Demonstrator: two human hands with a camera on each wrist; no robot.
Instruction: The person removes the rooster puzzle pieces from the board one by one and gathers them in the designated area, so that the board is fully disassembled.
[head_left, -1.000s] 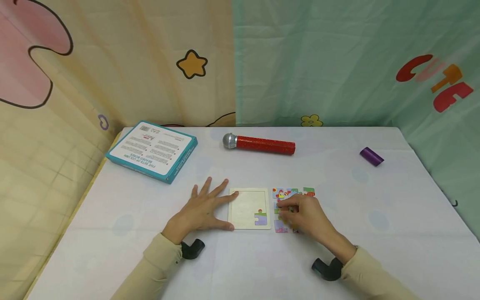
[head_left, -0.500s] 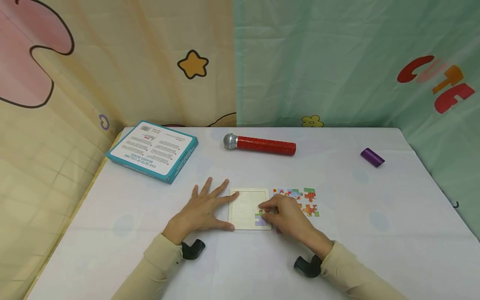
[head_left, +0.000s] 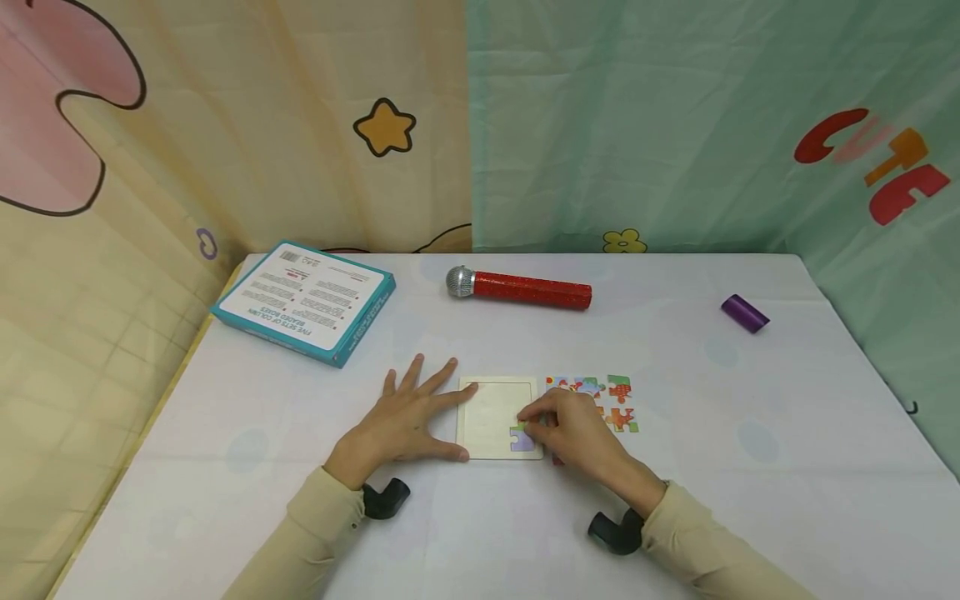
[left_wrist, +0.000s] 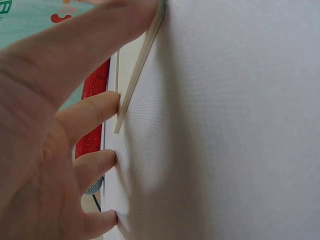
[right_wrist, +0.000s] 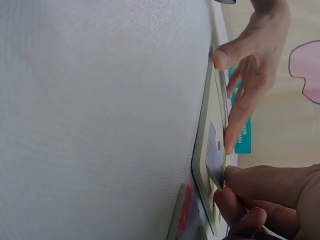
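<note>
My left hand (head_left: 405,427) lies spread at the left side of a pale square puzzle tray (head_left: 461,425), its thumb and index finger touching the frame. In the left wrist view those fingertips rest on the tray's edge (left_wrist: 136,75). A purple-and-green puzzle piece (head_left: 519,442) sits in the tray's lower right corner. Just above that piece, my right hand (head_left: 576,429) pinches a small puzzle piece, mostly hidden by its thumb and fingers. From the right wrist, its thumb (right_wrist: 240,180) shows right at the far edge of the purple piece (right_wrist: 214,152).
Several loose puzzle pieces (head_left: 621,418) lie right of the tray, some behind the right hand. Farther back are a teal-and-white box (head_left: 307,300), a red toy microphone (head_left: 528,290) and a purple half-tube (head_left: 745,313). Curtains hang behind the table.
My right hand has moved left from the loose pieces to the tray with a puzzle piece, then settled lower over the purple piece's knob. My left hand has stayed still.
</note>
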